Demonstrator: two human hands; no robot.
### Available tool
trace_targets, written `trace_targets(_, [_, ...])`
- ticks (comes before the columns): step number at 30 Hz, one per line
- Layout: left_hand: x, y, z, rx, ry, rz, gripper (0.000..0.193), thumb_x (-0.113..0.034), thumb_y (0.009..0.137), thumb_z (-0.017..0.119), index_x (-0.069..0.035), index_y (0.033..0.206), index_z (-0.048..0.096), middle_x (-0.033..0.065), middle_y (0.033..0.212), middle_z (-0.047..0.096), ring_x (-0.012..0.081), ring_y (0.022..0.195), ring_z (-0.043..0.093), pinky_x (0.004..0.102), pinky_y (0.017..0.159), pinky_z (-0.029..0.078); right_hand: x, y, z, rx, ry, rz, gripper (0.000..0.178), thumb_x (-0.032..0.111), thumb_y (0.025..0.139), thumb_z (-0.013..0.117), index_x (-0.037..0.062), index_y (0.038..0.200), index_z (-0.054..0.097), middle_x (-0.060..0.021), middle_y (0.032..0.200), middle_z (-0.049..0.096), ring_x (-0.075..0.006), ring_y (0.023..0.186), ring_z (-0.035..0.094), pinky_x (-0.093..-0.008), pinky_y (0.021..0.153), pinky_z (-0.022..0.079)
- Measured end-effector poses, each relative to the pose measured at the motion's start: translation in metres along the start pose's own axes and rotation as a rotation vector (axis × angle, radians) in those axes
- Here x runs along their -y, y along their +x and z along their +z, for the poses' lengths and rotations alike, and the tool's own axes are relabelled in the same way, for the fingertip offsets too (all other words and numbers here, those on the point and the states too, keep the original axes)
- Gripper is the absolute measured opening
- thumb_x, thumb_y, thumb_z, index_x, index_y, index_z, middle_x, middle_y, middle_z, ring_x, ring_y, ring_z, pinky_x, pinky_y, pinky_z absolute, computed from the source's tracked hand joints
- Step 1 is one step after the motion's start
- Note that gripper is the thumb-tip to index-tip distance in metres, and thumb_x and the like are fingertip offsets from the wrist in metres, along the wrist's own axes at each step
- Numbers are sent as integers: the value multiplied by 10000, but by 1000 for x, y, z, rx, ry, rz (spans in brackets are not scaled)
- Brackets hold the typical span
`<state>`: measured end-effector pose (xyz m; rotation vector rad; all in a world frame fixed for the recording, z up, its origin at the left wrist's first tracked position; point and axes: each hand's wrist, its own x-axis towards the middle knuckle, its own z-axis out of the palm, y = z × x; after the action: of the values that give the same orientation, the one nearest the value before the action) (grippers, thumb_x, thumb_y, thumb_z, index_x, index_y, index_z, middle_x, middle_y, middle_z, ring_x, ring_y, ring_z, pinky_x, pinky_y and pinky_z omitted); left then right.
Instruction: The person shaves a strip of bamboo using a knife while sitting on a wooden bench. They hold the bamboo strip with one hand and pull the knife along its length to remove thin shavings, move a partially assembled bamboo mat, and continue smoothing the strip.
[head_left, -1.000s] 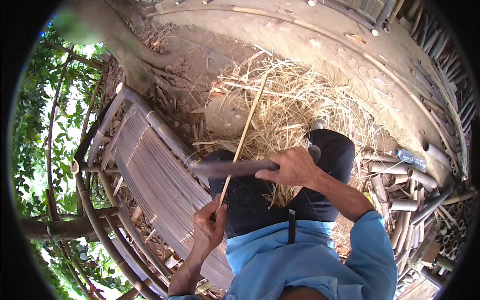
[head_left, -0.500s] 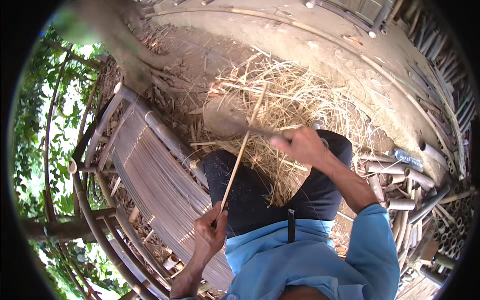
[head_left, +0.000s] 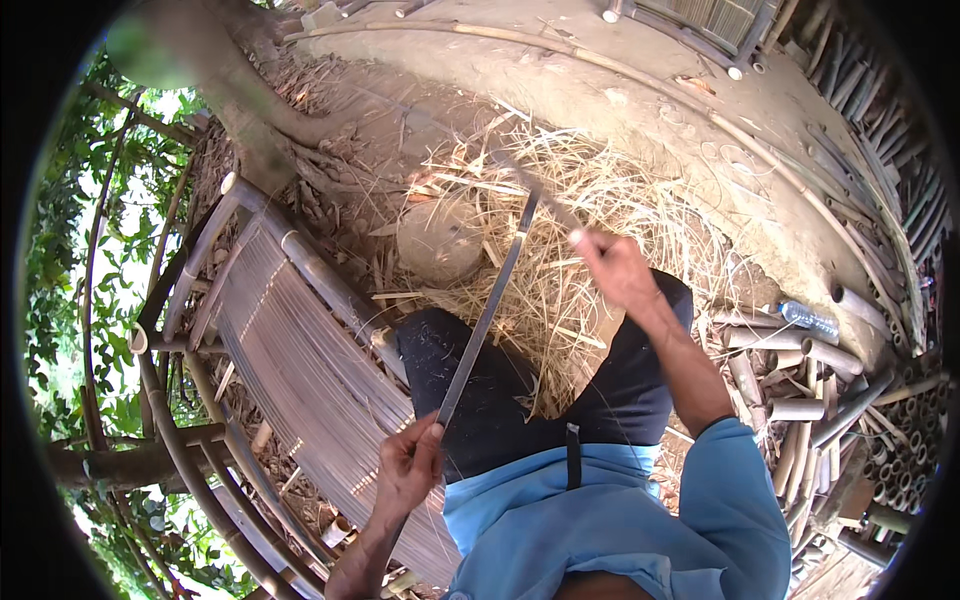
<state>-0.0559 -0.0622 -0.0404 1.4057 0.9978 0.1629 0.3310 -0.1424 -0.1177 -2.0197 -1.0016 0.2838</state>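
- One long dark bamboo strip (head_left: 485, 318) slants from left of lower centre up to the upper centre.
- The left hand (head_left: 410, 468), lower left of centre, is closed round its near end.
- The right hand (head_left: 618, 268), right of centre, grips a blurred knife (head_left: 556, 210) near the strip's far end; I can't tell from here whether they touch.
- Pale shavings (head_left: 625, 195) lie heaped in the upper centre.

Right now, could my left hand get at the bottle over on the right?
Probably not: your left hand is closed on the dark strip, and your right leg and right forearm lie across the way to the bottle.
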Motion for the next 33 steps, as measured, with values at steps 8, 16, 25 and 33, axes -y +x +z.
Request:
trace_targets(8, [-29,32,-1,104,144,-23,385,-214,1047,588,-2,1368,614,-33,580,486,45,505,437,266,467,343,34,-55,34,133,-200,-187,651,692,927,585,61,820,705,-112,512,583,-301,453,608,-453,479,504])
trace_targets(16, [-18,21,6,19,350,246,330,-191,1040,606,-1,1301,674,-15,624,499,49,579,451,257,514,367,7,-22,7,34,-225,-126,648,687,939,568,77,793,732,-92,473,566,-276,419,585,-428,455,489])
trace_targets(25, [-13,-1,4,99,239,172,372,-249,1063,588,-17,1349,644,-48,599,448,28,526,420,218,488,334,-26,20,-31,-134,-190,185,826,749,992,378,24,911,764,-18,459,504,-149,353,466,-357,326,370])
trace_targets(33, [-30,17,1,233,-63,-7,367,-248,1104,483,-29,1367,614,-33,529,441,41,423,375,238,404,284,38,-52,9,127,-278,-548,633,693,921,587,85,823,732,-145,604,654,-323,527,661,-436,539,542])
